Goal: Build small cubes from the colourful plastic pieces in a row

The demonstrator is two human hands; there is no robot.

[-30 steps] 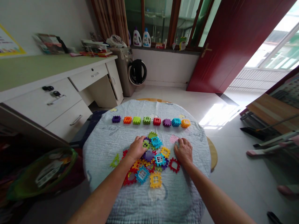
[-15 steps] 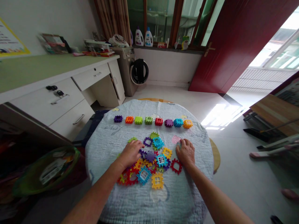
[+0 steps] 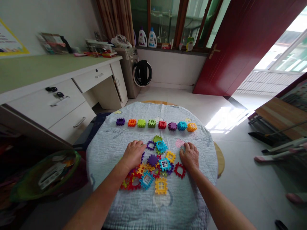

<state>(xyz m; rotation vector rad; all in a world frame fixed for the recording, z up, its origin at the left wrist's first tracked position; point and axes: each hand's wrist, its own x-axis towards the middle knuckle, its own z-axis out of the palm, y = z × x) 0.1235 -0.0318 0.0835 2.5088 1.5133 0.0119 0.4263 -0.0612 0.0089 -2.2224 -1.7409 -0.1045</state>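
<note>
My left hand point(image 3: 133, 154) is over the left side of a loose pile of plastic building pieces, palm down, fingers loosely stretched. It hides part of the pile; what lies under its fingers cannot be made out. Close to its fingertips is a dark purple frame piece point(image 3: 151, 145). My right hand point(image 3: 190, 156) rests on the cloth right of the pile, fingers lightly bent, with no piece visible in it. Beside it lies a red frame piece point(image 3: 179, 170). Between the hands are a solid purple piece point(image 3: 152, 160), blue window pieces point(image 3: 146, 179) and yellow window pieces point(image 3: 161, 185).
Behind the pile runs a row of small assembled blocks, from a purple block point(image 3: 120, 121) to a yellow-orange block point(image 3: 192, 127). A pale blue cloth point(image 3: 115, 140) covers the round table. A basket point(image 3: 72, 179) stands left, near a white-drawered desk point(image 3: 64, 111).
My left hand has shifted slightly away from me, now covering the green piece that showed beyond its fingers and some purple pieces. My right hand stays in place on the cloth.
</note>
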